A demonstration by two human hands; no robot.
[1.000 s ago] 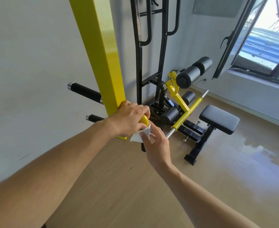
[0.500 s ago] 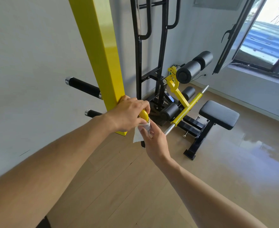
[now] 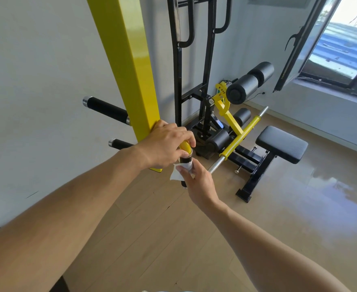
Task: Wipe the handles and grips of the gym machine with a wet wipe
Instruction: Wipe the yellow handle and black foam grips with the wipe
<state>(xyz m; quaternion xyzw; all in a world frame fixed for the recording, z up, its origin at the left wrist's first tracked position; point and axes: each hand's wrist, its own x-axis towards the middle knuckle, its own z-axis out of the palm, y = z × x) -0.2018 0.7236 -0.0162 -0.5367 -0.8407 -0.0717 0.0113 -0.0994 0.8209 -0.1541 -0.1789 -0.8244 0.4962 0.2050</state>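
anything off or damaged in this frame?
Nothing looks damaged. The right hand wraps a white wet wipe round the black grip, while the left hand holds the yellow bar above it. The floor by the window shines; glare or wet, cannot tell.

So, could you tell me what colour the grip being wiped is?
Black grip, seen in the head view, below a yellow bar end.

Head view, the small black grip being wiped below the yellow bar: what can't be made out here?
- Middle of the short black foam grip: covered by the white wet wipe and the right hand.
- Joint between the grip and the yellow post: hidden under the left hand.
- Wipe's contact side, and whether it is damp: faces away.
- Top of the post: cut off by the frame's upper edge.
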